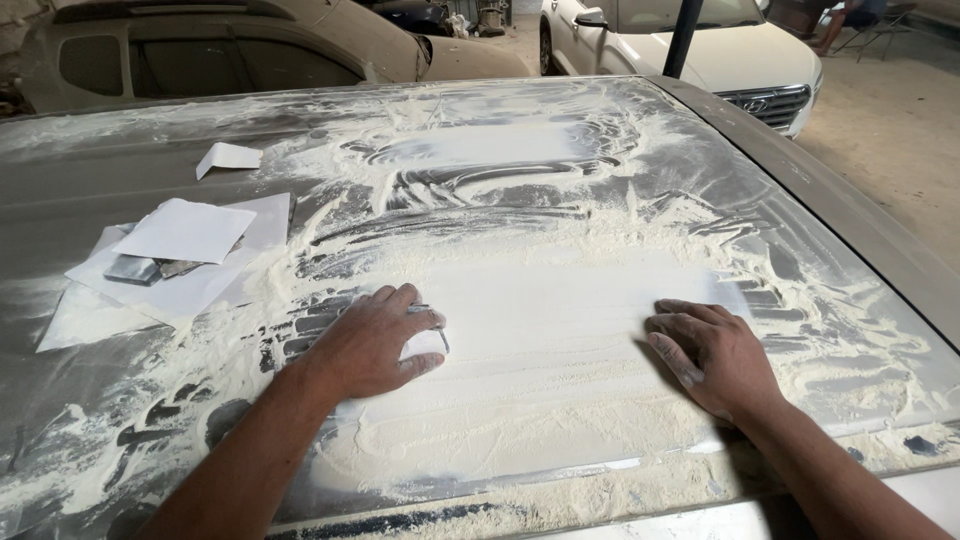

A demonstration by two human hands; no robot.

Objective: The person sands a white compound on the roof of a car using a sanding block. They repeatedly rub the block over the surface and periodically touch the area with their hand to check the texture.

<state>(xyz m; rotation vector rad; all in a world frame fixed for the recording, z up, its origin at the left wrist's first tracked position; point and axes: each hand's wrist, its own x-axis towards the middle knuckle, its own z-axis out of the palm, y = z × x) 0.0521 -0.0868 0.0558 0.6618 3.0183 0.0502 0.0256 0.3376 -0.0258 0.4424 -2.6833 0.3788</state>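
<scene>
My left hand (pixel 375 340) presses a sanding block (pixel 425 343) on the dusty car roof (pixel 560 300); my right hand (pixel 715 355) lies flat, open, empty. Paper sheets (pixel 180 250) lie left.

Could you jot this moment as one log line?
left hand: presses sanding block | right hand: flat on car roof | dust all around

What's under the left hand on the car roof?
Under the left hand a white sanding block pokes out at the fingertips, resting on the dusty filler patch. The palm covers the rest of it.
</scene>
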